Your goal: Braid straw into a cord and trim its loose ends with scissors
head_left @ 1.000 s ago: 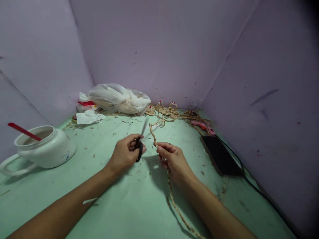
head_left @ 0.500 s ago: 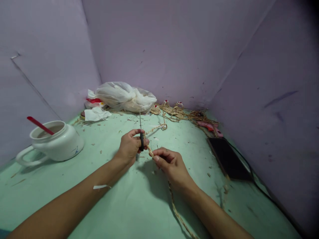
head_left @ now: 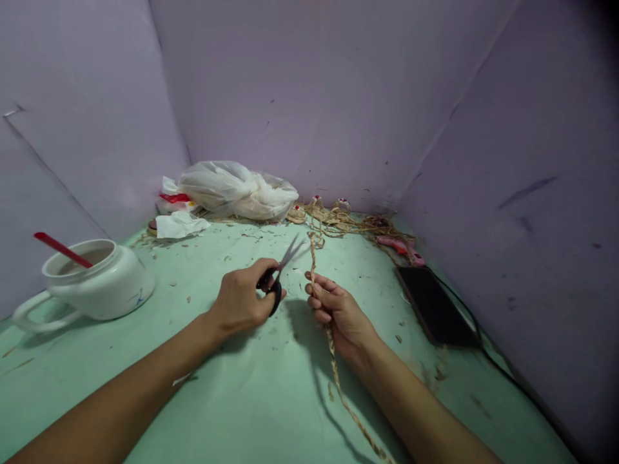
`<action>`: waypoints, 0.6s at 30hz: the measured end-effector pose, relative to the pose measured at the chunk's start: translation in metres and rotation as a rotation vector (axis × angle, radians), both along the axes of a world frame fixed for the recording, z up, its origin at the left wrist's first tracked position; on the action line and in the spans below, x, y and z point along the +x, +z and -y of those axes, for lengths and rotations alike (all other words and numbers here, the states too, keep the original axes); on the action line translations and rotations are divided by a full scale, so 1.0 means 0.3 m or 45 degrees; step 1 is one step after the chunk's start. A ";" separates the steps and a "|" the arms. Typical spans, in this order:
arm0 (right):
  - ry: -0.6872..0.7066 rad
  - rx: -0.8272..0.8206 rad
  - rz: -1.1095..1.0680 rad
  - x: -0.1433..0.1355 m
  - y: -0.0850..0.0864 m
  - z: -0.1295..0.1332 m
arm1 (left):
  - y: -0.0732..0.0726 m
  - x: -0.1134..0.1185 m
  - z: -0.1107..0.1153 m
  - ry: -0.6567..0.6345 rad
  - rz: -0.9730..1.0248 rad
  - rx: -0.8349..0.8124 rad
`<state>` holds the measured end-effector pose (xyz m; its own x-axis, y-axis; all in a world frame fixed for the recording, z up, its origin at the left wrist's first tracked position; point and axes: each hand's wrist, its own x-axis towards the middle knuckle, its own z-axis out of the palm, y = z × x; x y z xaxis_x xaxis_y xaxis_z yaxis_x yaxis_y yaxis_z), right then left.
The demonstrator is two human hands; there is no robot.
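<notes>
My left hand (head_left: 245, 294) grips a pair of scissors (head_left: 276, 283) by their black handles, with fingers in the loops. The blades are parted slightly and point up and right, towards the braided cord. Between the thumb and fingers of my right hand (head_left: 341, 314) is a tan braided cord (head_left: 336, 370). One end of it stands up above my fingers, close to the blade tips but apart from them as far as I can see. Below the hand, the cord runs down past the bottom edge of the view.
A white mug (head_left: 104, 283) with a red stick stands at left. Behind are a tied plastic bag (head_left: 236, 190), white tissue (head_left: 181, 224) and several coiled cord pieces (head_left: 338, 218). At right lie a pink tool (head_left: 403, 248) and a dark phone (head_left: 438, 306) with a cable, against the wall.
My left hand has drawn back from the cord and turned the scissors, now held by the loops with blades parted. My right hand has raised the cord's end upright.
</notes>
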<state>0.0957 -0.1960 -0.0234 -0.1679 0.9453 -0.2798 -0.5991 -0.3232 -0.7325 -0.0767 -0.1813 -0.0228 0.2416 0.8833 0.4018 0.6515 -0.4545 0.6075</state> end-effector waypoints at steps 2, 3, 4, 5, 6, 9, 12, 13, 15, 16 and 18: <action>-0.011 -0.015 -0.087 0.009 0.009 -0.005 | -0.008 0.000 0.008 -0.071 -0.233 0.115; -0.019 -0.014 -0.111 0.012 0.013 -0.005 | -0.012 0.001 0.010 -0.097 -0.303 0.158; -0.026 -0.005 -0.122 0.014 0.016 -0.005 | -0.016 0.004 0.010 -0.107 -0.354 0.198; -0.033 0.012 -0.123 0.015 0.018 -0.005 | -0.019 0.005 0.010 -0.103 -0.395 0.233; -0.039 0.032 -0.118 0.015 0.019 -0.003 | -0.022 0.006 0.009 -0.094 -0.427 0.264; -0.027 0.088 -0.091 0.012 0.026 0.004 | -0.027 0.004 0.006 -0.084 -0.494 0.338; 0.058 0.107 -0.079 0.011 0.037 0.015 | -0.028 -0.001 0.004 -0.121 -0.523 0.403; 0.103 0.105 -0.076 0.012 0.041 0.017 | -0.028 -0.002 0.002 -0.133 -0.533 0.423; 0.199 0.092 -0.074 0.016 0.048 0.019 | -0.028 -0.006 0.000 -0.147 -0.556 0.466; 0.241 0.080 -0.079 0.020 0.050 0.018 | -0.027 -0.007 -0.002 -0.148 -0.569 0.490; 0.304 0.057 -0.115 0.027 0.052 0.013 | -0.028 -0.010 -0.003 -0.145 -0.595 0.539</action>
<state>0.1037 -0.2000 -0.0080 -0.4099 0.8870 -0.2125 -0.5733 -0.4317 -0.6964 -0.0797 -0.1804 -0.0311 0.5585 0.6299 0.5397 0.7377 -0.6747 0.0239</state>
